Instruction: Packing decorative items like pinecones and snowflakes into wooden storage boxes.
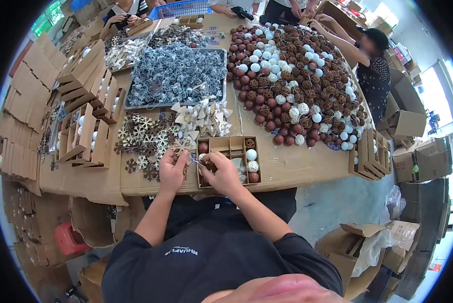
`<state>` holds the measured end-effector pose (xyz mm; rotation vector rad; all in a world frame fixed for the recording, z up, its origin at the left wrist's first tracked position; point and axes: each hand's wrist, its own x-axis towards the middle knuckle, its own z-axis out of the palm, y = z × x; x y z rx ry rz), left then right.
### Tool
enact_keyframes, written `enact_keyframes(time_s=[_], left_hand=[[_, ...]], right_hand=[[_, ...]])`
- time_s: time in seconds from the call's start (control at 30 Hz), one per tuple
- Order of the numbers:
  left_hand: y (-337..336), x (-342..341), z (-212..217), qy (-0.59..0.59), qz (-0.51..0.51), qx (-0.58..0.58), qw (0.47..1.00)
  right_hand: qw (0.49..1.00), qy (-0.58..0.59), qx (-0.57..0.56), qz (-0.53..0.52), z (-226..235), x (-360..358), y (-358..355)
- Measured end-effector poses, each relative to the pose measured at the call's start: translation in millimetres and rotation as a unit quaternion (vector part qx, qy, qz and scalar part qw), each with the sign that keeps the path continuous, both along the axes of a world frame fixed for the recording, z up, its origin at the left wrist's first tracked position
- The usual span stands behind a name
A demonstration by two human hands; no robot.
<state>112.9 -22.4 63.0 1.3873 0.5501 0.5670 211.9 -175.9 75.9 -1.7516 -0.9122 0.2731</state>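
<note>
Over the near table edge, my left hand (pixel 172 171) pinches a light wooden snowflake ornament (pixel 182 145) between thumb and fingers. Close beside it, my right hand (pixel 222 172) has its fingertips closed on what looks like a thin pale string (pixel 195 161) running between the hands. My right hand and wrist cover part of a divided cardboard box (pixel 235 143). In the box's visible compartments lie a white ball (pixel 250 154), dark red balls (pixel 253 177) and a brown woven ball (pixel 249 143). Some compartments hold nothing. Loose brown and cream snowflakes (pixel 142 135) lie beyond my left hand.
A tray (pixel 127 104) of silvery-blue ornaments stands behind the cream wooden pieces (pixel 206 118). Red, white and brown balls (pixel 292 86) cover the right side. Stacked divided boxes (pixel 88 136) stand left, more (pixel 372 156) right. Other people work along the far and right sides.
</note>
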Motion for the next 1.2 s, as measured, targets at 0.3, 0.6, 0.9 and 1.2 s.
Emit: enact_keyframes(time_s=[0.3,0.6,0.9,1.2], left_hand=[[7,1,-1,-0.048,-0.021,-0.172,0.984],[7,-7,4,-0.05,-0.146,-0.238,0.959],[-3,-1,4,-0.032,-0.155,-0.269,0.95],[-10,2,-3,-0.03,-0.163,-0.338,0.926]], right_hand=[[0.984,0.17,0.002,0.062,-14,2,-7],[0.888,0.399,0.227,0.033,-13,7,-2],[0.829,0.498,0.236,0.097,-7,9,-4],[0.877,0.428,0.211,0.048,-24,5,-6]])
